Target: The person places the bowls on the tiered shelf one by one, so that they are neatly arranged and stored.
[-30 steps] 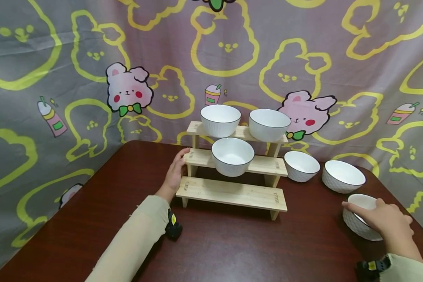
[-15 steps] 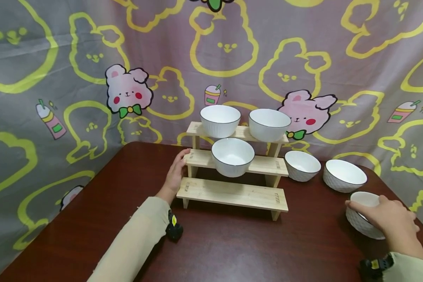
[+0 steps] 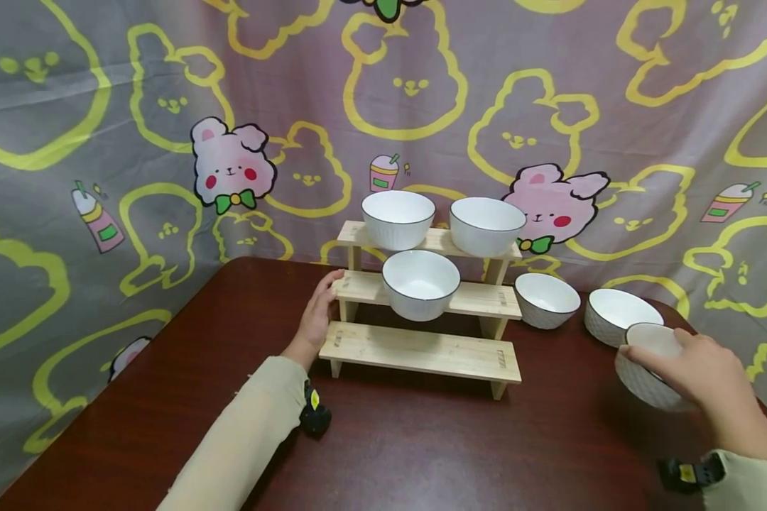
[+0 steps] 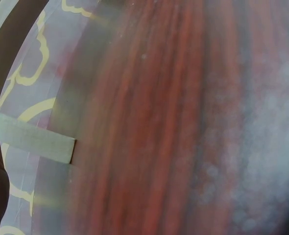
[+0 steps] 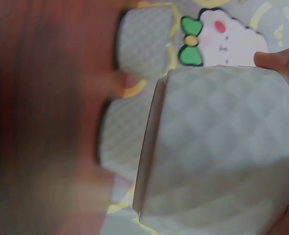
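In the head view my right hand grips a white bowl by its rim, thumb on the near-left side. The bowl is raised above the table and tilted slightly. Its diamond-textured outside fills much of the right wrist view, with a fingertip at its upper edge. My left hand holds the left end of the middle step of a three-tier wooden stand; its thumb is hidden. On that step sits a ribbed white bowl. Two more white bowls, left and right, stand on the top step.
Two textured bowls, one nearer the stand and one farther right, rest on the dark red-brown table. A cartoon-patterned curtain hangs behind. The left wrist view mostly shows tabletop and a wooden strip.
My right hand has lifted the textured bowl off the table, up and slightly left. The left hand and the stand stay in place.
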A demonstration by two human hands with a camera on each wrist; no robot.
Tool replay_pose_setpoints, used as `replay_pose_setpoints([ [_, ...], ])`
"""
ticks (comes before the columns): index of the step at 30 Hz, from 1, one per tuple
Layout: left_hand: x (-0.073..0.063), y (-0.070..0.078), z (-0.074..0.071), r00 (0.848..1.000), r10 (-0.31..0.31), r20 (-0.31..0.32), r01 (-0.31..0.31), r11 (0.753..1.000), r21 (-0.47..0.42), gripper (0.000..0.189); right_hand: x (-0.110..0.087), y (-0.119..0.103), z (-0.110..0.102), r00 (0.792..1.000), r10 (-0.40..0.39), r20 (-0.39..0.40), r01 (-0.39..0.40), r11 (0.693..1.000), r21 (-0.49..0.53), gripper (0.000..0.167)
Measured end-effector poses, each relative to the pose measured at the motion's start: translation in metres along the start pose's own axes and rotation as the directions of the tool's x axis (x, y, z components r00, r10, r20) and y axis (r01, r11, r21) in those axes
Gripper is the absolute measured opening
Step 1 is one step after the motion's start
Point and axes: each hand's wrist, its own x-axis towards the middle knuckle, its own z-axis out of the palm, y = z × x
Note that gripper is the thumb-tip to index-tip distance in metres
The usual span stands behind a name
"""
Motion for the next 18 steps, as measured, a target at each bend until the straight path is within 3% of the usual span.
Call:
replay_pose_setpoints([
  [4, -0.001, 0.001, 0.001, 1.0, -0.013, -0.001, 0.013, 1.0, -0.004, 0.046, -0.001, -0.014, -0.01, 0.998, -0.07, -0.001, 0.07, 0.997, 0.03, 0.096],
  [14, 0.002, 0.002, 0.001, 1.0, 0.001, 0.003, -0.001, 0.999, -0.042, 0.046, -0.001, -0.047, -0.033, 0.975, -0.2, 0.101, 0.195, 0.979, 0.059, 0.094],
  [18, 0.001, 0.003, 0.001, 1.0, -0.003, 0.004, 0.003, 0.999, -0.032, 0.045, -0.002, -0.064, -0.038, 0.967, -0.239, 0.089, 0.235, 0.97, 0.058, 0.093],
])
